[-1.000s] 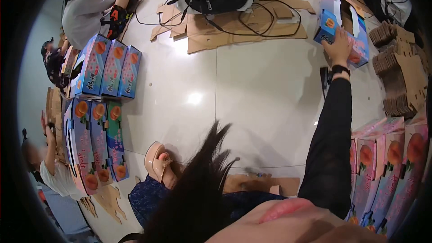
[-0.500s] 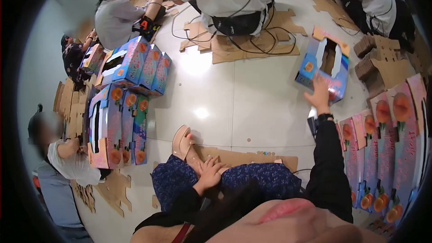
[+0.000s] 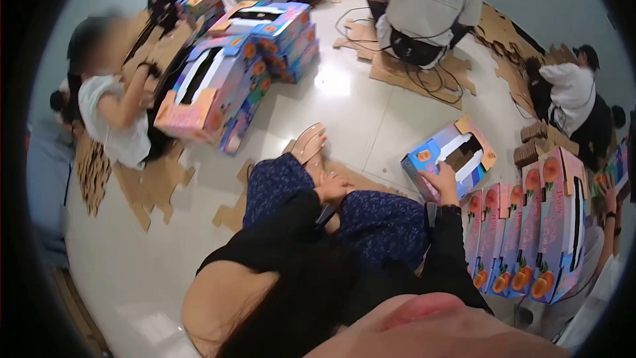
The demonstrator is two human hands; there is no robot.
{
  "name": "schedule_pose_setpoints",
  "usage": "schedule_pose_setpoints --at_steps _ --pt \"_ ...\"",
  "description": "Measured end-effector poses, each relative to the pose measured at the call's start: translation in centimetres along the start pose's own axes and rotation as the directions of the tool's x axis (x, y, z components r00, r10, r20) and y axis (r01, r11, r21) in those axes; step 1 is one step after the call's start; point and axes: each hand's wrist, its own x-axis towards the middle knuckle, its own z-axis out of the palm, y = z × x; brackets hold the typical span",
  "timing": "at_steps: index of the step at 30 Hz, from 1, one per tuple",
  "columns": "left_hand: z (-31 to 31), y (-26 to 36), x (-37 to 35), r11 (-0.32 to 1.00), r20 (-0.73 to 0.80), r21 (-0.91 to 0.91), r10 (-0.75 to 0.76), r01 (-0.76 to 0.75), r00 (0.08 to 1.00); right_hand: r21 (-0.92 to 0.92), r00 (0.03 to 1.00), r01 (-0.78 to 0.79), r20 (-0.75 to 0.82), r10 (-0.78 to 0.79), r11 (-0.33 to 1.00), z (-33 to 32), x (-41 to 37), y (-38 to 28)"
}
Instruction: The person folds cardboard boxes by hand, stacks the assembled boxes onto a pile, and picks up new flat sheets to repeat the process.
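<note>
A blue and pink printed carton (image 3: 424,155) with a long opening in its top stands on the floor right of centre. My right hand (image 3: 442,180) is at its near edge, thumb to the left and fingers bent over the rim of the opening. My left hand (image 3: 333,188) rests on my crossed legs by the ankle, fingers loosely spread and holding nothing.
Stacked printed cartons (image 3: 228,76) stand at the left, beside a seated person (image 3: 109,103). A row of cartons (image 3: 523,225) is at the right, near another person's hand (image 3: 606,192). Flat cardboard (image 3: 149,189) and cables (image 3: 434,79) lie on the floor.
The view has turned to the left. The carton at my right hand appears nearer to my legs, and that hand has gone from lying across its near side to curling at the opening's rim.
</note>
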Motion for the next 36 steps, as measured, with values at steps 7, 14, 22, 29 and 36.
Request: schedule_pose_setpoints --at_steps 7,14,22,29,36 --pt "-0.9 1.8 -2.7 0.999 -0.174 -0.054 -0.004 -0.005 0.985 -0.478 0.978 -0.183 -0.179 0.108 0.859 5.7 1.6 0.4" --pt "-3.4 4.4 -13.8 0.687 -0.242 -0.678 0.126 -0.26 0.962 -0.55 0.988 -0.147 -0.126 0.092 0.822 5.2 1.4 0.6" --pt "-8.6 -0.2 -27.4 0.893 -0.66 -0.407 -0.14 -0.195 0.738 -0.429 0.81 0.429 -0.206 -0.549 0.795 7.6 1.1 -2.0" --pt "-6.4 0.4 -25.0 0.996 -0.765 0.071 0.091 -0.056 0.638 -0.404 0.463 0.728 -0.305 -0.832 0.554 6.6 -5.2 -24.3" --pt "-6.3 -1.3 -24.7 0.995 -0.763 0.014 0.078 -0.104 0.642 -0.38 0.054 0.916 -0.204 -0.978 0.13 3.1 -11.2 -48.6"
